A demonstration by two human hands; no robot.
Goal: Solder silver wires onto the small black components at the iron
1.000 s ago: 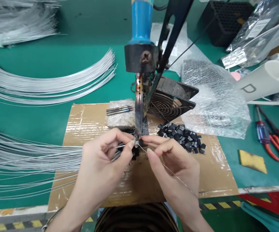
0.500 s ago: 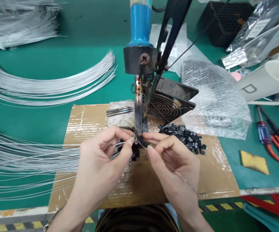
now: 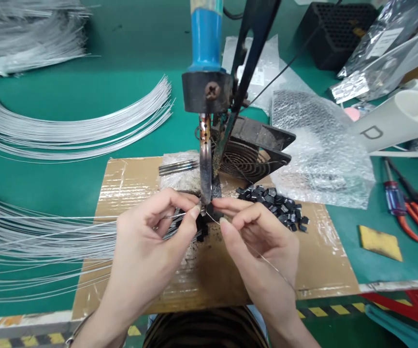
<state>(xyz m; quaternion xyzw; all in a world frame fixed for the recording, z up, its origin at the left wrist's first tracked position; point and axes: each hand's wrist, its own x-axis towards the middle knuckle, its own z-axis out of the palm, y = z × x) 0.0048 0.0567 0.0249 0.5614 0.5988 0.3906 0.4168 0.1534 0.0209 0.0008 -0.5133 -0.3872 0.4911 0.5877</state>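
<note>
A soldering iron with a blue handle (image 3: 206,41) hangs tip-down in a black clamp in front of me. My left hand (image 3: 158,237) is closed in a pinch on a thin grey wire (image 3: 172,216), its end at the iron's tip (image 3: 205,186). From the other side, my right hand (image 3: 261,246) is closed on a thin strand of solder wire (image 3: 214,219) that reaches the tip and trails back over the palm. Small black parts (image 3: 203,229) lie just below the tip, partly hidden by my left fingers.
A cardboard sheet (image 3: 324,256) covers the work area. Grey wires lie in a bundle (image 3: 85,128) at left. A black fan (image 3: 255,150), a pile of black parts (image 3: 276,203) and bubble wrap (image 3: 321,145) stand right. Farther right are a yellow sponge (image 3: 381,242) and orange-handled pliers (image 3: 417,222).
The whole view has shifted slightly, with the iron a little farther left in the picture. Both hands keep their pinches at the tip, almost unmoved.
</note>
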